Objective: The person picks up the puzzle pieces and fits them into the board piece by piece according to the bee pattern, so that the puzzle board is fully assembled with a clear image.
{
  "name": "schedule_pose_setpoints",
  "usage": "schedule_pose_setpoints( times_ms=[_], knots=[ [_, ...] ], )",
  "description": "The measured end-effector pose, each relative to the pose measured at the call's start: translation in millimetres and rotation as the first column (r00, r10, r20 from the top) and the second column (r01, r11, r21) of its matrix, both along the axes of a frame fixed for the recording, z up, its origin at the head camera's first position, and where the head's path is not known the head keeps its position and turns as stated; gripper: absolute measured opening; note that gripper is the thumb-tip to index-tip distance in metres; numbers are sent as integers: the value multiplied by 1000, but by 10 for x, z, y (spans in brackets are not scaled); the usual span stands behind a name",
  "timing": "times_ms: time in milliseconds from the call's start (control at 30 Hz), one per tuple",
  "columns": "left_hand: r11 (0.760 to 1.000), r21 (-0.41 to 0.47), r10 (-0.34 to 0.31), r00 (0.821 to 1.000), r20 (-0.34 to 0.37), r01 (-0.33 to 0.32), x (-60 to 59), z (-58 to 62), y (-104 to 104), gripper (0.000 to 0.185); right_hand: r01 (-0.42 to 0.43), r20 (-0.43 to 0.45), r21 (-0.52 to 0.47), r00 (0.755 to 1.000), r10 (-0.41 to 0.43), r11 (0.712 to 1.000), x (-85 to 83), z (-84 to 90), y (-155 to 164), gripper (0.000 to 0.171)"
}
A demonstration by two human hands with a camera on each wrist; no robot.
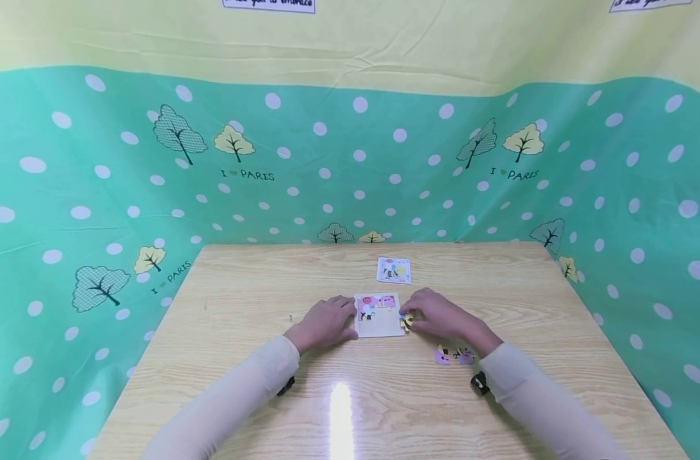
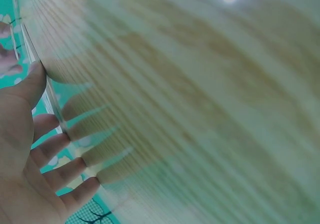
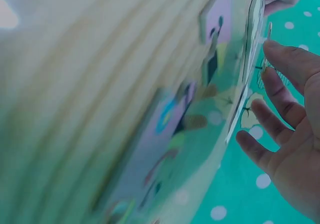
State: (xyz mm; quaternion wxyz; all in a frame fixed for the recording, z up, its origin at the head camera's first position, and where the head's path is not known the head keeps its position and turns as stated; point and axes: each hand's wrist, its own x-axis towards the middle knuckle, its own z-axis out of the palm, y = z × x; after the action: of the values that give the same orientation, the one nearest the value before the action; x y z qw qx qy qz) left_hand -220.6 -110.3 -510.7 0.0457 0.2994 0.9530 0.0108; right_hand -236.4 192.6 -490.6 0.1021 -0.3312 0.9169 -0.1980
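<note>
Both wrist views are badly blurred: they show mostly streaked wood grain seen from very close, so small details of the pieces cannot be read there. In the head view the pictures printed on the pieces are too small to make out.

The left hand (image 1: 325, 323) lies on the light wooden desk (image 1: 241, 383), at the left edge of the white square puzzle board (image 1: 379, 315). Its fingers (image 2: 55, 146) are straight and a little spread, relaxed, and their tips touch the thin board edge (they grip nothing). The thumb presses at the same edge.

The right hand (image 1: 439, 315) is at the right edge of the board. Its thumb and first fingers (image 3: 280, 101) meet at a small yellow puzzle piece (image 1: 407, 321), which sits at the lower right corner of the board; in the right wrist view a thin piece seems to be pinched at the thumb tip, while the other fingers are loosely stretched.

The board lies flat in the middle of the desk, with pink and red pieces already in its upper part. Two loose pink and purple puzzle pieces (image 1: 455, 354) lie just beside the right wrist. A small printed picture card (image 1: 393, 270) lies behind the board, apart from it. A green dotted cloth with trees (image 1: 97, 191) surrounds the desk.
</note>
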Motion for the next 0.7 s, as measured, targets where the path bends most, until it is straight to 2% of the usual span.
schedule_pose_setpoints(
  times_ms=[200, 700],
  knots=[
    [1000, -1, 2, 1000, 5, -2, -6, 7, -4, 60, -39, -14, -1, 999, 39, 999, -78, -19, -203, 33],
    [1000, -15, -4, 1000, -9, 4, -21, -20, -8, 63, -62, -11, 45, 998, 62, 997, -262, -61, -589, 32]
  ],
)
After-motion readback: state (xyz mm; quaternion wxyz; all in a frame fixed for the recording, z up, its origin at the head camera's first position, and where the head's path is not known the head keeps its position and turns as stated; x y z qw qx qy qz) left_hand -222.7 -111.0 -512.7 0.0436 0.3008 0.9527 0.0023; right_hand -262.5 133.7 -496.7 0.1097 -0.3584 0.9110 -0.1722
